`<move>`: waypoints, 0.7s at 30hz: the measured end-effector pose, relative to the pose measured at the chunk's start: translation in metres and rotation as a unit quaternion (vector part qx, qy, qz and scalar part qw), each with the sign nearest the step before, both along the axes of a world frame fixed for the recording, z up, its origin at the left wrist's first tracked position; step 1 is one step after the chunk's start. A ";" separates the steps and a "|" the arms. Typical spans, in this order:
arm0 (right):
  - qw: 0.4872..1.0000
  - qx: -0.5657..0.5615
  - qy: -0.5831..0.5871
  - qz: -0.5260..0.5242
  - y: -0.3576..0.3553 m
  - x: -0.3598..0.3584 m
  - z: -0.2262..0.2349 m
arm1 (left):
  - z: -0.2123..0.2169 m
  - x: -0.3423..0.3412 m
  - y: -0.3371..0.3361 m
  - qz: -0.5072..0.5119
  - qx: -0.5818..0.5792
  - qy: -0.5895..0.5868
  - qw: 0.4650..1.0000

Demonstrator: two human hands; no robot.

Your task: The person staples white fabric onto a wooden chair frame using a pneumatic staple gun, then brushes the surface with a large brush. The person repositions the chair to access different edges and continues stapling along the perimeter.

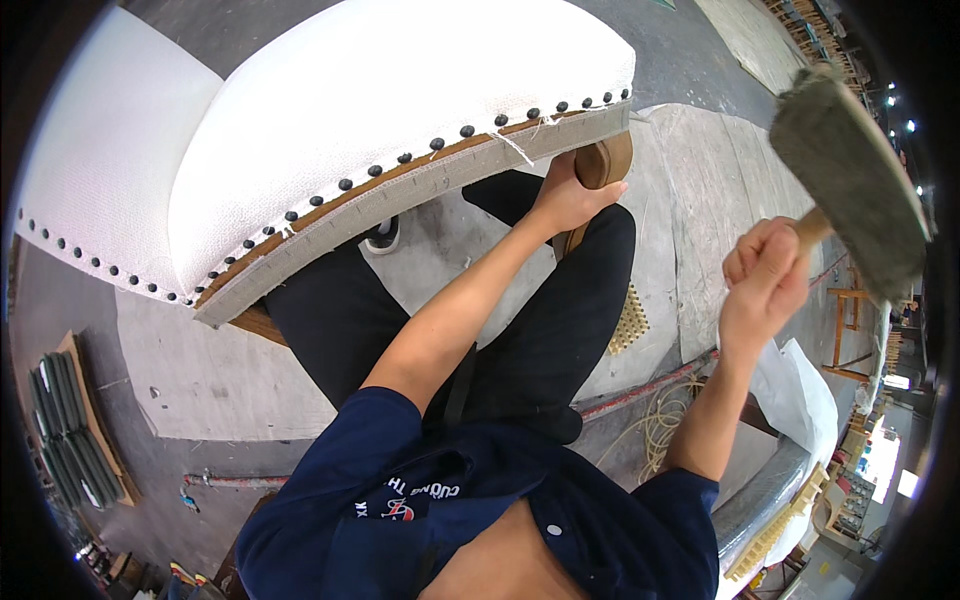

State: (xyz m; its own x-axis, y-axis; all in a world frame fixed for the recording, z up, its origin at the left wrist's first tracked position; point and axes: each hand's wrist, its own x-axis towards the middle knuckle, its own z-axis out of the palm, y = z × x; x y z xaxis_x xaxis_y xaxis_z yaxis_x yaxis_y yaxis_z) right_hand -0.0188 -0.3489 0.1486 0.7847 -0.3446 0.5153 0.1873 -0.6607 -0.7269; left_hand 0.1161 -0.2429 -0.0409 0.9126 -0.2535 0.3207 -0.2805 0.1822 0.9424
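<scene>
Shows white capital lettering [425,490] on the chest of the navy shirt [610,545], upside down in this view, close beside a small red-and-white emblem [399,513]. Includes a shorter group of white letters [361,509] to the emblem's left in the view. Runs partly into cloth folds; cannot be read whole. Carries faint dark marks [447,183] on the grey strip [395,200] edging the white upholstered piece [400,75]; too small to identify.

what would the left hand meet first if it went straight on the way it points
Probably the rounded wooden piece, since the left hand is wrapped around it; depth beyond that is hard to judge.
</scene>
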 end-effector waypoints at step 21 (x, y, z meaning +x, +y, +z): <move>0.992 0.035 -0.111 0.057 0.035 -0.003 -0.004 | 0.018 0.003 0.026 -0.048 0.101 0.076 0.991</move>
State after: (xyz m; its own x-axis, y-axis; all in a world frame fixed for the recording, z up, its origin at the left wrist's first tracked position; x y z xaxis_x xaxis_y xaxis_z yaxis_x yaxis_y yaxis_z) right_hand -0.0215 -0.3143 0.1444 0.6901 -0.3016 0.6579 0.4182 -0.5757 -0.7026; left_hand 0.1189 -0.2168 -0.0229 0.9155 -0.3858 0.1142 -0.1223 0.0036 0.9925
